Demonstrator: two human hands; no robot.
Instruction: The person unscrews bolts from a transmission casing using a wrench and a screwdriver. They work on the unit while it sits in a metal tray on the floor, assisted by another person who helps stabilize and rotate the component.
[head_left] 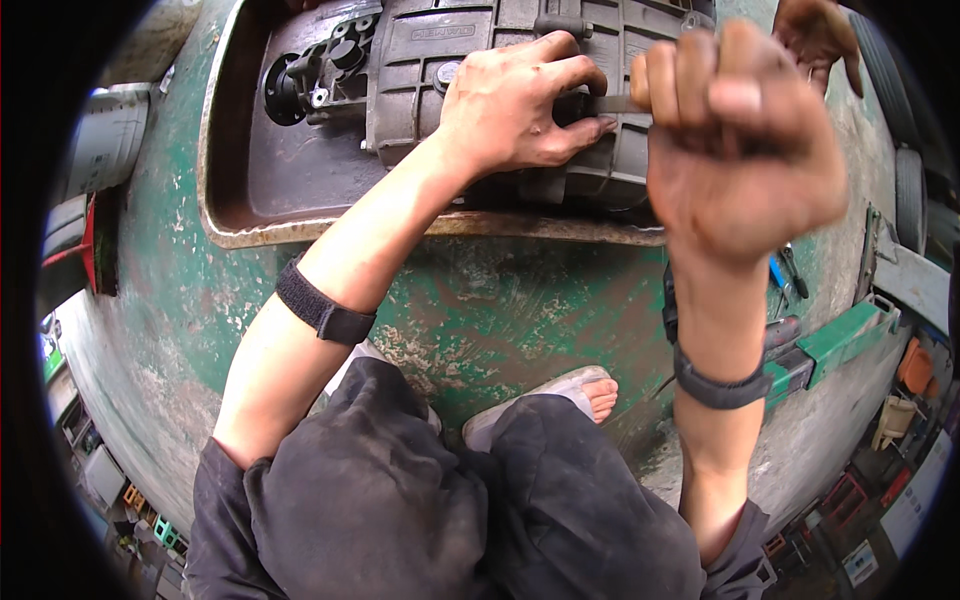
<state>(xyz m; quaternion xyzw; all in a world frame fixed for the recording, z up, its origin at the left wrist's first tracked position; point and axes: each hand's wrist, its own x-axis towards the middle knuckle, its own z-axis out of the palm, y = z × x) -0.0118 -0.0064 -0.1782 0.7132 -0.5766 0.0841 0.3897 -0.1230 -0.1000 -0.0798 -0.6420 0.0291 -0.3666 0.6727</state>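
Observation:
A grey cast-metal gearbox housing [425, 95] lies in a shallow metal tray [330, 234]. My left hand [525, 105] rests on the ribbed casing, its thumb and index finger curled round a dark piece [572, 107] at the end of a flat metal tool [622, 104]. What that piece is, I cannot make out. My right hand [745, 140], smeared by motion and closer to me, is closed in a fist where the metal shank runs in. The fist hides the tool's other end. On the housing's left side sits a dark round flange [285, 88].
Another person's hand [818, 42] is beyond my right fist. Blue-handled pliers [778, 275] and a green toolbox [850, 340] lie on the worn green floor [450, 310] at right. Tyres [908, 200] stand at the far right. A white bucket [108, 140] is at left.

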